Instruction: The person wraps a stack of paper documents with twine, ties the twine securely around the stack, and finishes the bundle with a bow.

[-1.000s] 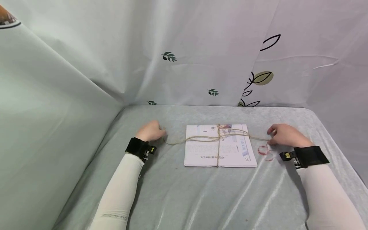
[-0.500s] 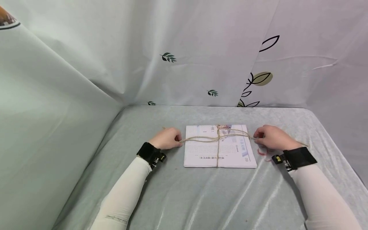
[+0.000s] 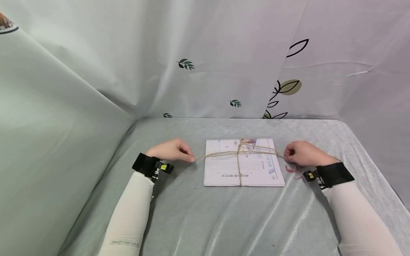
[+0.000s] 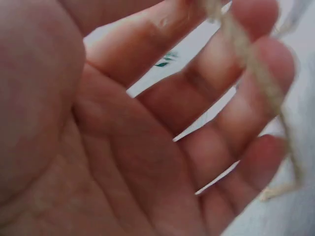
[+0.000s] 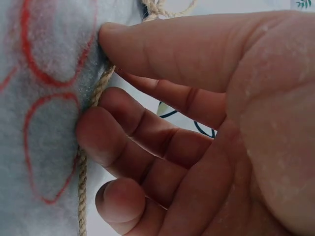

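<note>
A flat stack of printed papers [image 3: 224, 170] lies on the cloth, bound by beige twine [image 3: 222, 153] that crosses on its top. Left of the stack, my left hand [image 3: 169, 150] pinches one end of the twine between thumb and fingertips. The left wrist view has the twine [image 4: 261, 73] hanging past the loosely bent other fingers, its tip loose. At the stack's right edge my right hand [image 3: 302, 153] pinches the other end. In the right wrist view that twine [image 5: 82, 191] leaves the thumb and index finger and trails beneath the curled fingers.
Red rings [image 3: 290, 169], seemingly thin bands or marks, are on the grey cloth [image 3: 198, 220] beside my right hand. A white curtain with leaf prints [image 3: 235, 103] rises behind the table's far edge. Another pale sheet [image 3: 64, 149] borders the left side.
My left hand went right to the stack's edge, then drew back left, stretching the twine straighter. The right hand moved left to the stack's right edge and has since stayed there.
</note>
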`<state>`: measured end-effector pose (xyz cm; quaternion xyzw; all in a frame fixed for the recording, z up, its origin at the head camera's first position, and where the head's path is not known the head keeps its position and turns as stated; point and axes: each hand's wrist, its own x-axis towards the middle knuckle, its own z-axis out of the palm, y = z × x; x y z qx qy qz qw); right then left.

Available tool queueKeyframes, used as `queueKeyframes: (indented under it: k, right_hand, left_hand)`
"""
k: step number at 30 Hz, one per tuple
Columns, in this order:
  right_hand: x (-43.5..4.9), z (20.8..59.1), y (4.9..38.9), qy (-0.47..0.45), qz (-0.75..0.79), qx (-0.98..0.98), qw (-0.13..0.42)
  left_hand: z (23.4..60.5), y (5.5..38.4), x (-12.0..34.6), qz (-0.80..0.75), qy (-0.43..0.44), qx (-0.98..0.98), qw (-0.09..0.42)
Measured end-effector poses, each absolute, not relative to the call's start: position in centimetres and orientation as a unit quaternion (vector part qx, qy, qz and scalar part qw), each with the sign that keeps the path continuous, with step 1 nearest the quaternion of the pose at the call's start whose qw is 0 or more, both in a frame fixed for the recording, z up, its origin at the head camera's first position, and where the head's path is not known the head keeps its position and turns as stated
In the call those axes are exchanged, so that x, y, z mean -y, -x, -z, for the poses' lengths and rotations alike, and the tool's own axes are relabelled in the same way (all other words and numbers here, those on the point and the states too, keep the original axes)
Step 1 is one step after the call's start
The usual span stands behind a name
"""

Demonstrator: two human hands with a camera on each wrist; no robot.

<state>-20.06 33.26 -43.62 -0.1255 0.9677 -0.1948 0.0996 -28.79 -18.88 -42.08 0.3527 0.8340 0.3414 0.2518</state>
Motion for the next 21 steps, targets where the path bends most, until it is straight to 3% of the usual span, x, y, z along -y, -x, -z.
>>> queueKeyframes:
  k: [4,12,21]
  right_hand:
    - [-33.6,43.6,20.0,0.125,0.199,-0.966,0.105]
    - [-34.2,43.4,19.9,0.121,0.189,-0.968,0.108]
    - [-34.4,43.3,19.9,0.12,0.169,-0.974,0.09]
  left_hand:
    - [42.2,29.0,19.4,-0.333,-0.345,-0.833,0.275]
    - [42.6,29.0,19.8,-0.249,-0.262,-0.893,0.269]
    - [42.1,28.6,20.1,-0.247,-0.237,-0.899,0.272]
